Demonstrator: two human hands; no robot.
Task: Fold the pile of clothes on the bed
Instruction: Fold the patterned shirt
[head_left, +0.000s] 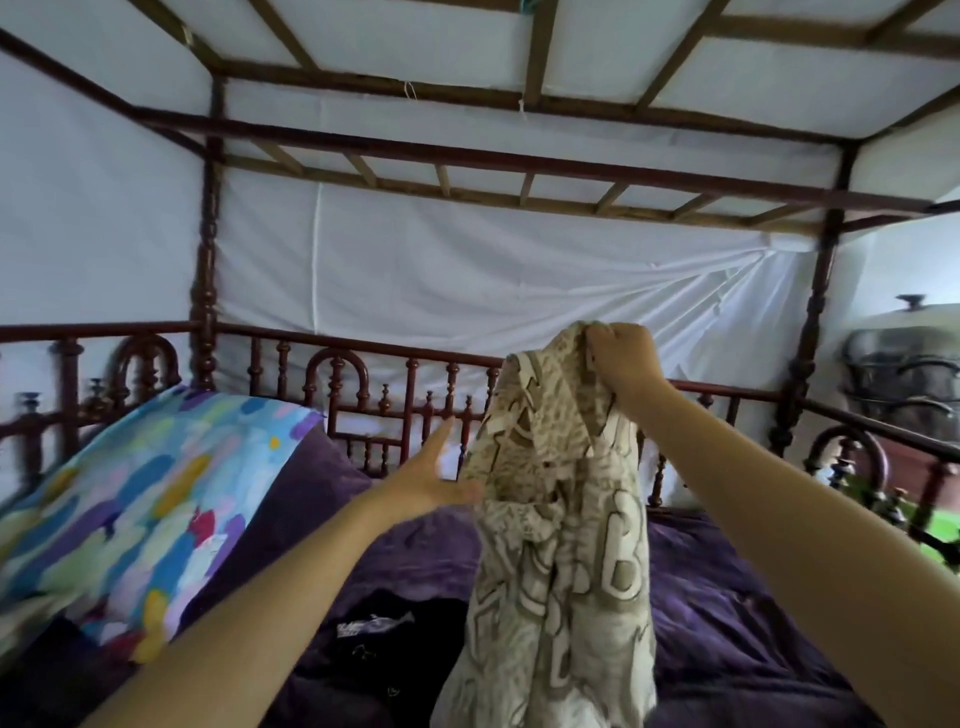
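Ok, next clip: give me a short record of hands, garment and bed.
right hand: pinches top of garment, held up, hanging
left hand: open, beside garment's left edge
garment: beige, patterned, unfolded
bed: purple cover, dark clothes, colourful pillow

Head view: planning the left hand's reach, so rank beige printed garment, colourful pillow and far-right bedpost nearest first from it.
1. Beige printed garment, beside the left hand.
2. Colourful pillow, to its left.
3. Far-right bedpost, back corner.
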